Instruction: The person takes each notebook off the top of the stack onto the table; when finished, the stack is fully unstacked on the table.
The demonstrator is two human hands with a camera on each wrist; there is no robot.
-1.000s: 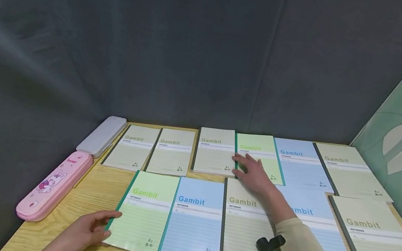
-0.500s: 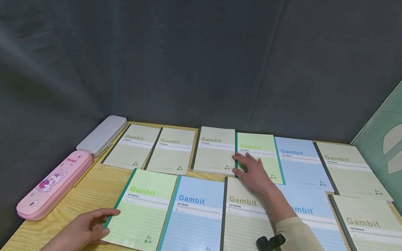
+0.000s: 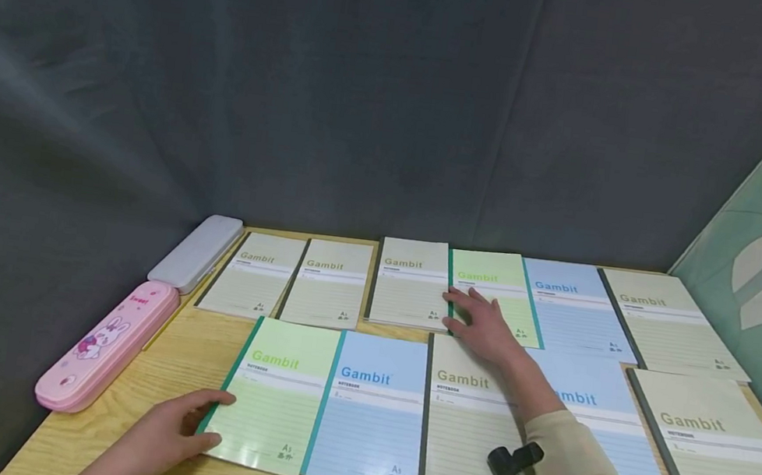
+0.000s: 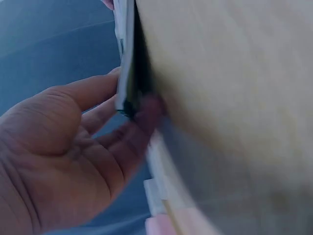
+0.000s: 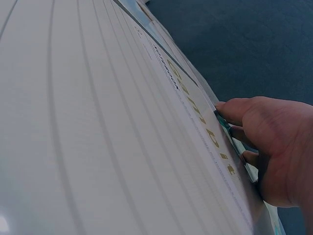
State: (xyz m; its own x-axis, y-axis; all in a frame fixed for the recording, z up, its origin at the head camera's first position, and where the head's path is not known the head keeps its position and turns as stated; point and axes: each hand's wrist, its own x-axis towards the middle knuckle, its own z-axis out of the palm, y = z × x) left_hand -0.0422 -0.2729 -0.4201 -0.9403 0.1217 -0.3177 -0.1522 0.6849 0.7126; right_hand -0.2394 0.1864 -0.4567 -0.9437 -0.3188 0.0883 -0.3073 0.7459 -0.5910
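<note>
In the head view, my left hand (image 3: 165,428) lies at the left edge of the front green notebook (image 3: 270,405). The left wrist view shows that notebook's edge (image 4: 126,93) pinched between digits, with a dark gap on the table side. Immediately to its right is a blue notebook (image 3: 368,424). Farther back, my right hand (image 3: 488,332) rests with spread fingers at the left edge of another green notebook (image 3: 490,269), beside a beige one (image 3: 408,295). My right forearm covers parts of a front beige notebook (image 3: 464,435) and a blue notebook (image 3: 620,429).
Two beige notebooks (image 3: 255,274) lie back left. A pink pencil case (image 3: 107,347) and a white case (image 3: 196,252) line the left edge of the wooden table (image 3: 199,350). More notebooks lie right, including a blue one (image 3: 571,306). A dark curtain (image 3: 367,110) hangs behind.
The front green notebook slid slightly left with my left hand, then back right against the blue one. My right hand has stayed put.
</note>
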